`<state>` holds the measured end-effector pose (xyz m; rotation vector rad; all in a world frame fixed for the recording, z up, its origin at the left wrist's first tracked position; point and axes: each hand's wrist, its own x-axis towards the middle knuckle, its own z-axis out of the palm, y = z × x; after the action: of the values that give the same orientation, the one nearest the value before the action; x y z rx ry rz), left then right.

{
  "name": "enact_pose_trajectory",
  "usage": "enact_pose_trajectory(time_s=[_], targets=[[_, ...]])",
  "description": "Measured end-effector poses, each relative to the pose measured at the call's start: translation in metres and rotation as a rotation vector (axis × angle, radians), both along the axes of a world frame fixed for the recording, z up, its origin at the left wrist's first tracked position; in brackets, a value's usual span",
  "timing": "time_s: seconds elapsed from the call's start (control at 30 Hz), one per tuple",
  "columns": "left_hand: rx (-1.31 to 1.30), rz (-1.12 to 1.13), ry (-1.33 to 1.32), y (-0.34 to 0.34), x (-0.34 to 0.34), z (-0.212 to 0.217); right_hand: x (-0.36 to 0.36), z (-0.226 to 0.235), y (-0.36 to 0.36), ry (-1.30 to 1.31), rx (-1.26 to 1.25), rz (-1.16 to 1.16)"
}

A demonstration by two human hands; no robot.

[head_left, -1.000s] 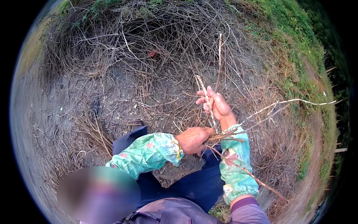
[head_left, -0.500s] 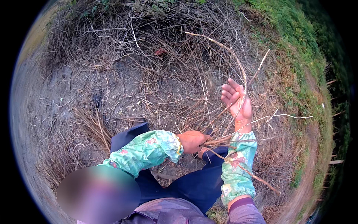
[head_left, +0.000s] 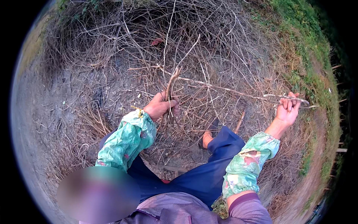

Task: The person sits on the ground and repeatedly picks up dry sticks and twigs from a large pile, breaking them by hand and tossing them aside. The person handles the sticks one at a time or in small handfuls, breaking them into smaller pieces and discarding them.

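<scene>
the left grip (head_left: 161,106) sits just left of the frame's centre, clenched round the lower ends of a small bunch of dry twigs (head_left: 170,84) that stick up from the fist toward the top of the frame. the right grip (head_left: 288,110) is out at the right side of the frame, palm up, fingers curled over the far end of a long thin stick (head_left: 231,90). that stick runs almost level across the middle of the frame, from the bunch of twigs by the left fist to the right hand, with its tip poking a little past the fingers toward the right edge. both forearms wear green flowered sleeves (head_left: 126,140), coming in from the lower edge. between them lie dark blue trousers (head_left: 201,175) and a foot in a sandal (head_left: 208,134), near the centre. a heap of dry brush (head_left: 149,41) fills the upper half of the frame over bare soil, and a grass strip (head_left: 302,44) curves down the right rim.
</scene>
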<state>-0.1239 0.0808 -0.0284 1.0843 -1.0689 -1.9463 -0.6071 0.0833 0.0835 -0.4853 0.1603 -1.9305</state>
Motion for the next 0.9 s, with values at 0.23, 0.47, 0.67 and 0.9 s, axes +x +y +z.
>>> enact_pose_trajectory(time_s=[0.23,0.47,0.67,0.9], targets=[[-0.147,0.204,0.094,-0.035,-0.002,0.038,0.067,-0.043,-0.003,0.381,0.386,0.049],[-0.405,0.001,-0.382,-0.044,-0.013,0.018,0.086,0.011,0.002,0.496,0.281,-0.057],[-0.258,0.11,-0.325,-0.061,-0.01,0.032,-0.063,0.133,0.067,1.286,0.649,-1.206],[-0.305,0.318,-0.392,-0.074,-0.046,0.021,-0.186,-0.135,0.064,1.289,1.584,-0.406]])
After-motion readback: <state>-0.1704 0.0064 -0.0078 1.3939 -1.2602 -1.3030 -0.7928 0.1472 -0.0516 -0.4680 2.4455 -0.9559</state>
